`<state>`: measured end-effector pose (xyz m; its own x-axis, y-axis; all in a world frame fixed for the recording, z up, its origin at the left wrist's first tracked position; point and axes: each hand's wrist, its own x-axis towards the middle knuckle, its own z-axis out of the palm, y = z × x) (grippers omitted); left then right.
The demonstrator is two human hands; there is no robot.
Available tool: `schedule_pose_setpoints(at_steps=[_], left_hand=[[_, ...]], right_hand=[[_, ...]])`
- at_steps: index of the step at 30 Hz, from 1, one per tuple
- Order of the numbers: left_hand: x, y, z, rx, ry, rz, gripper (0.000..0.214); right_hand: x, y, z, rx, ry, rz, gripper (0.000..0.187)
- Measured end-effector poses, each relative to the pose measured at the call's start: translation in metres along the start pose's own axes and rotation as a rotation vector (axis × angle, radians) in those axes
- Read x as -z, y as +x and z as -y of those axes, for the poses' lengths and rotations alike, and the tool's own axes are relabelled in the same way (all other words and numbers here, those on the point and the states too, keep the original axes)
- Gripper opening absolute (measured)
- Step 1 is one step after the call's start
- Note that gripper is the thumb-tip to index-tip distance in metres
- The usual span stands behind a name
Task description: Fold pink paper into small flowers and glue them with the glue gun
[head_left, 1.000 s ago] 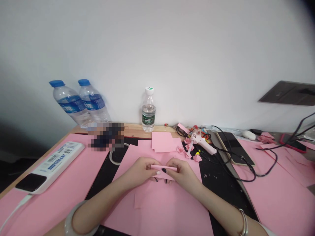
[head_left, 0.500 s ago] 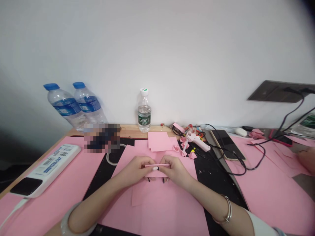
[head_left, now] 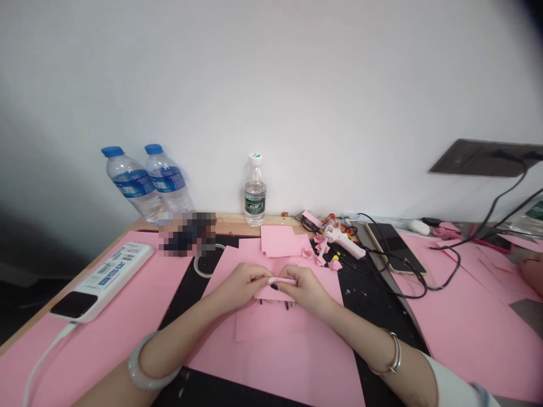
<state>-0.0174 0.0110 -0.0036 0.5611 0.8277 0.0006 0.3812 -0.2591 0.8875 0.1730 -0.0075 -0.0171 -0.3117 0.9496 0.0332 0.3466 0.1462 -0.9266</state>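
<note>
My left hand [head_left: 240,285] and my right hand [head_left: 305,291] meet above a large pink paper sheet [head_left: 271,362]. Both pinch the ends of a narrow pink paper strip [head_left: 283,281], and its left end is tucked against my left fingers. A second piece of pink paper [head_left: 271,294] lies under the strip, and my fingertips show dark nails below it. A pale jade bangle [head_left: 148,367] circles my left wrist, and a silver bracelet [head_left: 392,356] circles my right. A white-and-pink hot glue gun [head_left: 343,243] and small pink paper roses [head_left: 307,252] lie beyond my hands.
Stacked pink paper squares [head_left: 278,240] lie ahead on a black mat [head_left: 373,299]. Nearby are several water bottles [head_left: 255,195], a power bank [head_left: 102,282], a phone [head_left: 394,247], black cables [head_left: 445,277] and a tape roll [head_left: 203,265]. Another person's hand [head_left: 532,272] shows far right.
My hands have drawn closer, and less of the strip shows between them. The whole view has shifted slightly. Another person's hand, absent one second ago, stays at the far right edge.
</note>
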Motion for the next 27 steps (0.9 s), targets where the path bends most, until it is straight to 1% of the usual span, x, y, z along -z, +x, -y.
schedule_pose_setpoints(at_steps=[3,7,10,14,16,19,21,24,27], left_hand=[[-0.0005,0.0006,0.0020,-0.016,-0.001,0.011,0.029],[-0.0011,0.0013,0.0021,-0.032,-0.016,0.029,0.030],[-0.0008,0.0016,0.0019,-0.027,-0.036,0.034,0.031],[0.0003,0.0019,0.0033,-0.003,-0.059,0.000,0.035],[0.0014,0.0025,0.0049,0.008,-0.068,-0.027,0.036],[0.0034,0.0038,0.0080,0.024,-0.085,-0.070,0.037],[0.0046,0.0045,0.0097,0.038,-0.095,-0.093,0.038],[0.0059,0.0047,0.0096,0.049,-0.103,-0.109,0.040],[0.0073,0.0039,0.0065,0.048,-0.109,-0.100,0.041]], right_hand=[[0.0017,0.0008,0.0026,0.077,-0.040,0.016,0.027],[0.0029,0.0005,0.0037,0.076,-0.041,0.012,0.030],[0.0027,-0.0006,0.0031,0.056,-0.031,-0.035,0.034],[0.0019,-0.0020,0.0023,0.025,0.005,-0.105,0.039],[0.0017,-0.0026,0.0025,-0.011,0.063,-0.108,0.039],[0.0020,-0.0036,0.0033,-0.075,0.160,-0.070,0.037],[0.0022,-0.0041,0.0038,-0.090,0.180,-0.059,0.036],[0.0025,-0.0044,0.0038,-0.101,0.202,-0.099,0.038],[0.0027,-0.0040,0.0025,-0.104,0.232,-0.153,0.040]])
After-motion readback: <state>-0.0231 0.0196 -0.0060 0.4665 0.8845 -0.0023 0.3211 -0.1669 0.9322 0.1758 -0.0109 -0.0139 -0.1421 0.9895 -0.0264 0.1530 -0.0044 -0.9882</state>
